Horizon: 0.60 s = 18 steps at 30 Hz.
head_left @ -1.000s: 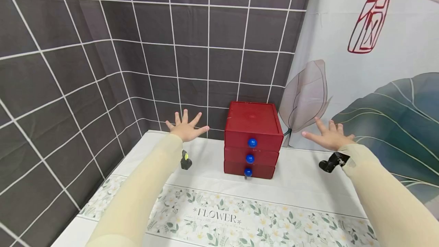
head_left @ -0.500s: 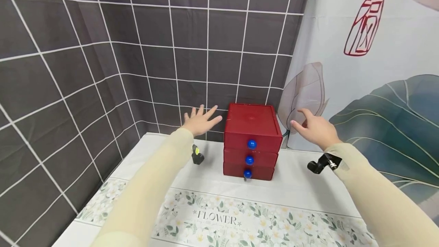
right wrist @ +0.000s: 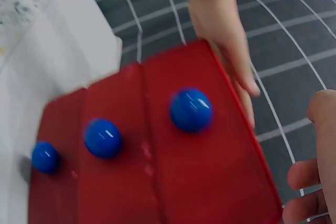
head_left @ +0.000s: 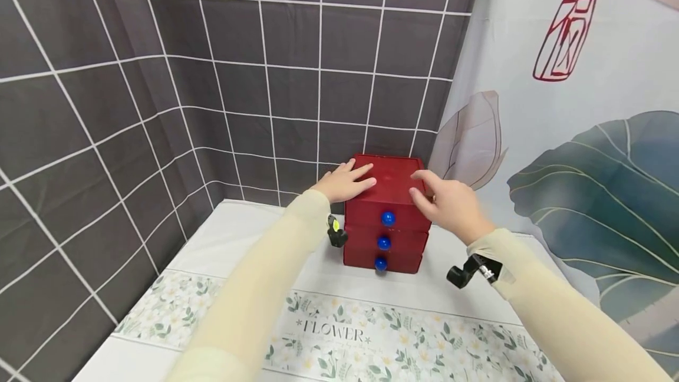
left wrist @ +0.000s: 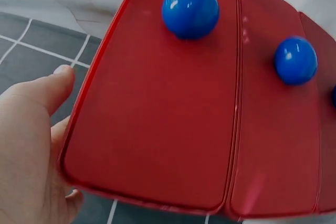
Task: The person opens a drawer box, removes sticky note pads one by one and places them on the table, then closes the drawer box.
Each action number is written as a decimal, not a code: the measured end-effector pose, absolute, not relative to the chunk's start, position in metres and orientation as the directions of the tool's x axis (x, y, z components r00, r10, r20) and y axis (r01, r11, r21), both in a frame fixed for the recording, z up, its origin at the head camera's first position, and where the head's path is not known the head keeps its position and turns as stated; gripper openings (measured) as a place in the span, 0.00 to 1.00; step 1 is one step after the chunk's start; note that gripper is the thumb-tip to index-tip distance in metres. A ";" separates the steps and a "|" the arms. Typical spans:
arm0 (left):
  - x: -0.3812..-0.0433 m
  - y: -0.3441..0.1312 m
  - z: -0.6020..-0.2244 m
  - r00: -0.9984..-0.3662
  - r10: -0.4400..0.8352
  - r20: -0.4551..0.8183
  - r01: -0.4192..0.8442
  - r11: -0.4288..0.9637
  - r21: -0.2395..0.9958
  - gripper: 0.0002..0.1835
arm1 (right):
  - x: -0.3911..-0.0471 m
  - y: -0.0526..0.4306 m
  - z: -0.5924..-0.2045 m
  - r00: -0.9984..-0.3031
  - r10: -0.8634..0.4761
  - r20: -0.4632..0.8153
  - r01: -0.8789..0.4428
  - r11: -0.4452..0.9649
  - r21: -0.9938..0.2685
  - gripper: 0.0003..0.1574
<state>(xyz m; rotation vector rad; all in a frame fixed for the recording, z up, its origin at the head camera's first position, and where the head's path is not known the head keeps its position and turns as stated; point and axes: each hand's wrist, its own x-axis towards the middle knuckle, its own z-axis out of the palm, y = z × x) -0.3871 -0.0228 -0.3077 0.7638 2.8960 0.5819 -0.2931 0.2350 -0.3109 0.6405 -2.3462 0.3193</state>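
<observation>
A small red chest of three drawers (head_left: 358, 229) stands on the table, each drawer front bearing a round blue knob (head_left: 388, 219). All the drawers are closed. My left hand (head_left: 342, 184) lies over the top left of the chest, fingers spread and straight. In the left wrist view its thumb (left wrist: 52, 85) is beside the top edge. My right hand (head_left: 453, 205) is at the chest's upper right side, thumb and index finger apart and a little bent, holding nothing. Its fingertips (right wrist: 302, 174) are close to the chest's edge in the right wrist view.
The white table (head_left: 239, 229) carries a floral band printed "FLOWER" (head_left: 339, 335). Dark grey gridded cloth (head_left: 292, 93) hangs behind and to the left; a white printed cloth (head_left: 509, 46) hangs at the right. A black wrist mount (head_left: 472, 270) sits on the right sleeve.
Both hands have moved inward, the left going right onto the chest's top left and the right going left to its upper right side. The right fingers are more bent. The chest has stayed put.
</observation>
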 end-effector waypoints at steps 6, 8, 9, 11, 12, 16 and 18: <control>-0.388 -0.017 -0.312 -0.872 0.488 -0.045 0.422 0.794 0.437 0.37 | -0.289 0.211 -0.332 -0.541 -0.500 0.676 -0.610 0.787 0.094 0.18; -0.388 -0.017 -0.312 -0.874 0.484 -0.044 0.419 0.796 0.438 0.37 | -0.288 0.205 -0.339 -0.549 -0.528 0.648 -0.615 0.780 0.115 0.19; -0.388 -0.016 -0.313 -0.875 0.483 -0.042 0.419 0.797 0.436 0.36 | -0.288 0.202 -0.343 -0.556 -0.540 0.632 -0.614 0.779 0.125 0.19; -0.388 -0.015 -0.314 -0.875 0.482 -0.041 0.420 0.799 0.430 0.36 | -0.288 0.198 -0.349 -0.576 -0.557 0.598 -0.604 0.783 0.147 0.20; -0.388 -0.015 -0.315 -0.876 0.481 -0.042 0.419 0.800 0.430 0.36 | -0.288 0.197 -0.352 -0.586 -0.562 0.584 -0.598 0.786 0.157 0.21; -0.387 -0.014 -0.317 -0.878 0.477 -0.040 0.416 0.802 0.428 0.36 | -0.288 0.191 -0.362 -0.616 -0.560 0.555 -0.553 0.808 0.202 0.22; -0.387 -0.013 -0.317 -0.879 0.475 -0.036 0.415 0.801 0.432 0.36 | -0.289 0.188 -0.366 -0.620 -0.548 0.561 -0.530 0.820 0.216 0.24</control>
